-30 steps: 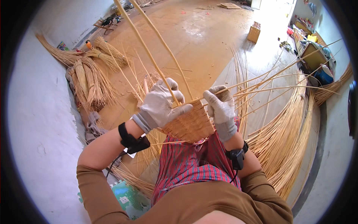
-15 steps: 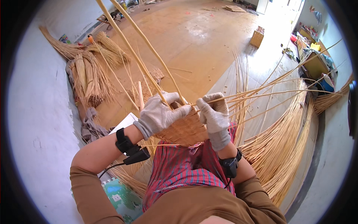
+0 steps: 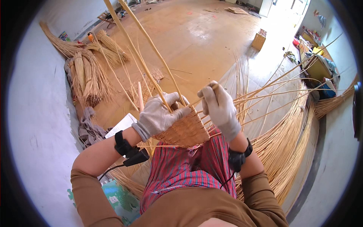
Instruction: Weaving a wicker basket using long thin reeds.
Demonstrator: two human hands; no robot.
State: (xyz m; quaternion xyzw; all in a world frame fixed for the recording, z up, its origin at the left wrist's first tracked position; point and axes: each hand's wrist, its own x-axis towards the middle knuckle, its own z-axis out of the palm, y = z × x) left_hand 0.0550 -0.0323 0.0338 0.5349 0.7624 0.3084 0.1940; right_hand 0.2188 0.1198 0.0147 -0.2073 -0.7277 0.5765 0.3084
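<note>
White patch [image 3: 114, 199] on green mat [image 3: 126, 203], marks too small to read. Left hand [image 3: 160, 112], thumb extended, clamped over top edge of basket [image 3: 183, 132], above lap [image 3: 185, 166]. Right hand [image 3: 219, 104] beside basket's upper right corner, fingers curled round strand [image 3: 195, 101].

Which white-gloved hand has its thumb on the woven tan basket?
The left white-gloved hand, thumb on the woven tan basket; the right white-gloved hand pinches a thin tan strand beside it.

The tan basket [image 3: 185, 132], woven tight, is held up at a tilt in the middle. Two long, thick sticks [image 3: 128, 41] poke up from its top edge, leaning left. Thin, loose strands [image 3: 245, 97] spread out to the right.
</note>
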